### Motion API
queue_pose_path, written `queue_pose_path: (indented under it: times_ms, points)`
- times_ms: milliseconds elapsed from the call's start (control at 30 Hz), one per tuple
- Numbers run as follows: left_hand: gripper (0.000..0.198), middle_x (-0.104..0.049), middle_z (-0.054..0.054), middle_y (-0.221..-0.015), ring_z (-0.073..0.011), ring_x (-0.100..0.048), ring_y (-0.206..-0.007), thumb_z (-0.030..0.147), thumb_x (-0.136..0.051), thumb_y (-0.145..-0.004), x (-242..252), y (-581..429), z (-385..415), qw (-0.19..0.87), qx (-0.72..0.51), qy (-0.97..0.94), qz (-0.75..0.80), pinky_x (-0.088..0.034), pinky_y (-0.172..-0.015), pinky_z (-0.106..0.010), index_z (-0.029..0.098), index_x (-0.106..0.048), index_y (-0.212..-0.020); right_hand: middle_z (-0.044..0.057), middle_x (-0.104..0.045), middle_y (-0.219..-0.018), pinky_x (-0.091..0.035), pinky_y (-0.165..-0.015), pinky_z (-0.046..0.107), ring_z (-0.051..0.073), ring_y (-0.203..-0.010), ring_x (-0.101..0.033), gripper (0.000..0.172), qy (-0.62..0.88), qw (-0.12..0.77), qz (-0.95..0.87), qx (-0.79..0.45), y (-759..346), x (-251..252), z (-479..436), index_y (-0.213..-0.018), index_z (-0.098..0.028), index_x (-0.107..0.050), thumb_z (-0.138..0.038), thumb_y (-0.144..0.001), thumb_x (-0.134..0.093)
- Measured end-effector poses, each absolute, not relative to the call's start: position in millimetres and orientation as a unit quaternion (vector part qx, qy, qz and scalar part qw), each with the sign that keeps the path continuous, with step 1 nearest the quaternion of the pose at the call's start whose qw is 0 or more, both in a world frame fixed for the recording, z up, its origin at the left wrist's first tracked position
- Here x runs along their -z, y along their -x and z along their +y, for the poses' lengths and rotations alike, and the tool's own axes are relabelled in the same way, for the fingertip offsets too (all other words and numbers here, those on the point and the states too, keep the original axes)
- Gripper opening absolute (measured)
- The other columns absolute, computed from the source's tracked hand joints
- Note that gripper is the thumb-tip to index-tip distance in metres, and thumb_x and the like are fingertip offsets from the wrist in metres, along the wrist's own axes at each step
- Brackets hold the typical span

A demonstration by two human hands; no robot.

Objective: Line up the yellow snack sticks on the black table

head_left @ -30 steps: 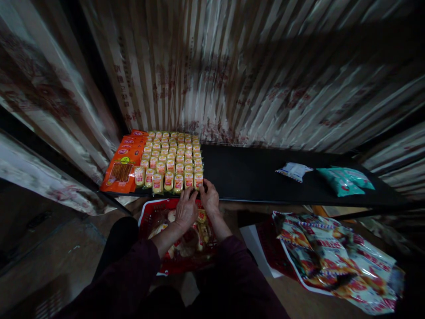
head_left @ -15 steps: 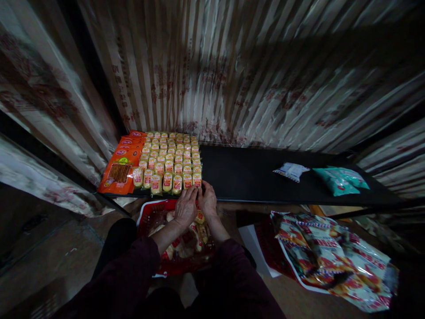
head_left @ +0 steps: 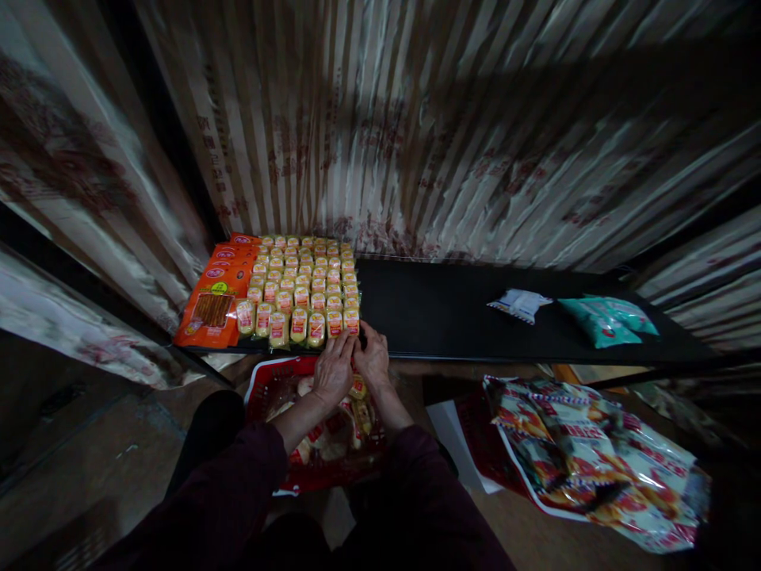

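Several rows of small yellow snack packets [head_left: 303, 285] lie on the left end of a black shelf [head_left: 464, 317]. Both hands meet at the shelf's front edge, by the right end of the front row. My left hand [head_left: 333, 369] has its fingers curled just under the last packet [head_left: 352, 321]. My right hand [head_left: 373, 357] is pressed against it, fingers bent inward. What they pinch between them is hidden. Below the hands, on my lap, sits a red basket [head_left: 267, 381] with more yellow packets in it.
Orange snack packs [head_left: 217, 293] are stacked left of the yellow rows. A white packet [head_left: 520, 304] and green packets [head_left: 606, 321] lie at the shelf's right. A big printed plastic bag [head_left: 594, 460] sprawls on the floor at right. Striped plastic sheeting [head_left: 416, 143] backs the shelf.
Both hands have stayed at the front right corner of the yellow rows and drawn slightly closer together. The view has shifted a little.
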State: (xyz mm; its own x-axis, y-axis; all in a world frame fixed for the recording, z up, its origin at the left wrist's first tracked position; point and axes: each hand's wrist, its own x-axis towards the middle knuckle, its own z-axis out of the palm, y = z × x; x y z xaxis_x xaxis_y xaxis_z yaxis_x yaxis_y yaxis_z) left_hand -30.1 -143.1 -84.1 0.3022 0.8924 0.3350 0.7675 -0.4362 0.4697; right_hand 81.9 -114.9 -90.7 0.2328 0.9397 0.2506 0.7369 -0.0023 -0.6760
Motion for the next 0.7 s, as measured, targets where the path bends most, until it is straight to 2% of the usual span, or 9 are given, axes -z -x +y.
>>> queue_pose_path:
  times_ms: [267, 433, 567, 700]
  points:
    - [0.052, -0.05, -0.013, -0.144, -0.0238, -0.046, -0.131, 0.003, -0.041, -0.082, 83.6, 27.5, -143.7, 0.126, -0.281, -0.801, 0.513, -0.041, -0.111, -0.04, 0.01, -0.053, -0.133, 0.01, -0.068, -0.12, -0.043, -0.101, 0.04, 0.023, -0.105, -0.057, 0.045, 0.683, 0.382, -0.602, -0.158, -89.0, 90.8, -116.2, -0.124, -0.015, -0.062, -0.02, -0.081, -0.049]
    - [0.055, -0.048, -0.012, -0.146, -0.0237, -0.043, -0.132, 0.004, -0.042, -0.082, 77.1, 34.7, -153.7, 0.138, -0.276, -0.806, 0.506, -0.04, -0.111, -0.041, 0.013, -0.05, -0.135, 0.012, -0.066, -0.12, -0.044, -0.101, 0.041, 0.022, -0.106, -0.059, 0.043, 0.675, 0.427, -0.576, -0.175, -88.9, 90.8, -123.7, -0.122, -0.015, -0.06, -0.023, -0.08, -0.051]
    - [0.053, -0.052, -0.011, -0.141, -0.0228, -0.047, -0.128, 0.004, -0.042, -0.083, 83.2, 38.0, -172.9, 0.149, -0.286, -0.811, 0.489, -0.043, -0.109, -0.041, 0.014, -0.052, -0.134, 0.012, -0.067, -0.113, -0.047, -0.097, 0.037, 0.021, -0.101, -0.061, 0.035, 0.662, 0.481, -0.549, -0.17, -86.0, 93.6, -147.7, -0.113, -0.015, -0.062, -0.024, -0.083, -0.047]
    - [0.053, -0.059, -0.012, -0.133, -0.0221, -0.051, -0.125, 0.002, -0.042, -0.08, 107.7, 37.7, -200.7, 0.178, -0.26, -0.81, 0.495, -0.044, -0.109, -0.045, 0.016, -0.057, -0.129, 0.01, -0.07, -0.104, -0.049, -0.093, 0.036, 0.02, -0.097, -0.063, 0.029, 0.664, 0.465, -0.551, -0.195, -83.3, 115.5, -184.3, -0.104, -0.017, -0.064, -0.024, -0.084, -0.044]
